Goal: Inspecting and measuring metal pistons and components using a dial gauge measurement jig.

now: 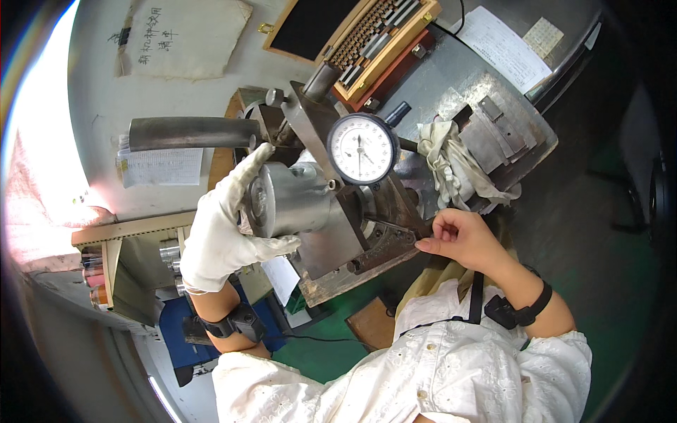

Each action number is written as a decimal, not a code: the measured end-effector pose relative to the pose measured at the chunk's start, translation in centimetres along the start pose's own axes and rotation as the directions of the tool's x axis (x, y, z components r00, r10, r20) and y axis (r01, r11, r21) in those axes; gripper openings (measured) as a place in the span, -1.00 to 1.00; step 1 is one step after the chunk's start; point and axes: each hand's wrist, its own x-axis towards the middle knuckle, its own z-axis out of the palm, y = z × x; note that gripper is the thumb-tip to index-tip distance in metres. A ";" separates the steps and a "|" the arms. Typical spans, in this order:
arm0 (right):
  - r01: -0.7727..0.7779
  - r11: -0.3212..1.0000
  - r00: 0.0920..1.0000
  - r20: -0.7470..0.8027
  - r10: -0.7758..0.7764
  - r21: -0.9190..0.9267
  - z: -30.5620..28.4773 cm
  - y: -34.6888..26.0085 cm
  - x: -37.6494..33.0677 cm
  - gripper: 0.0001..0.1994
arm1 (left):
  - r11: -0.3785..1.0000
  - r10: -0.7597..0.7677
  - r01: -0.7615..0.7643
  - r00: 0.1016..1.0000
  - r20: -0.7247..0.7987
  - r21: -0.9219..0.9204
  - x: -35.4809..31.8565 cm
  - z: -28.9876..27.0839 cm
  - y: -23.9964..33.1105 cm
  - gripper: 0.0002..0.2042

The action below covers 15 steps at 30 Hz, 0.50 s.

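Note:
My left hand [222,229], in a white glove, is wrapped round a grey metal cylinder [293,201] with a recessed end. The cylinder lies sideways against the steel block of a gauge fixture [321,254]. Above it, a round dial gauge [361,149] with a white face and dark rim is mounted on the fixture. At the fixture's right corner, my bare right hand [458,238] has its fingers curled in. Its thumb tip is by the end of a thin lever [391,227]; whether they touch is hard to tell. Nothing shows between the right fingers.
A wooden case of gauge blocks [377,46] lies open at the back. Crumpled whitish gloves [451,158] rest beside a metal vise-like block [497,134] on the right. A thick bar handle [194,132] juts left from the fixture. Shelves [130,264] stand lower left.

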 end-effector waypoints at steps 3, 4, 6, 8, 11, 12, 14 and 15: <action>0.001 1.000 1.000 -0.018 0.000 0.026 0.3 0.1 -0.2 -0.59 | 0.998 0.056 -0.056 0.998 -0.007 -0.008 -0.2 0.0 -0.4 -0.04; 0.010 1.000 1.000 -0.020 -0.010 0.003 0.5 0.1 -0.2 -0.59 | 0.998 0.053 -0.053 0.999 0.004 -0.015 -0.3 0.0 -0.3 -0.03; -0.010 0.999 1.000 -0.025 0.011 0.042 0.8 0.6 -0.2 -0.61 | 0.998 0.061 -0.062 0.998 0.019 0.005 -0.4 0.1 -0.2 0.00; -0.004 0.998 0.999 -0.032 0.006 0.055 0.8 1.4 -0.3 -0.61 | 0.981 0.190 -0.187 0.981 -0.046 0.059 -0.5 0.5 -0.5 -0.05; -0.041 0.998 0.999 -0.024 0.042 0.039 0.7 0.9 -0.2 -0.72 | 0.975 0.210 -0.201 0.974 -0.087 0.100 -0.5 0.8 -0.3 -0.08; -0.052 0.998 0.998 -0.033 0.052 0.021 0.7 0.7 -0.3 -0.72 | 0.977 0.198 -0.188 0.976 -0.090 0.104 -0.6 0.7 -0.2 -0.09; -0.027 0.999 0.997 -0.076 0.030 0.033 0.6 1.0 -0.3 -0.63 | 0.970 0.233 -0.220 0.961 -0.147 0.104 -0.6 1.0 -0.4 -0.11; -0.024 1.000 0.996 -0.084 0.024 0.005 0.6 1.2 -0.3 -0.63 | 0.972 0.222 -0.207 0.964 -0.145 0.110 -0.5 1.0 -0.3 -0.11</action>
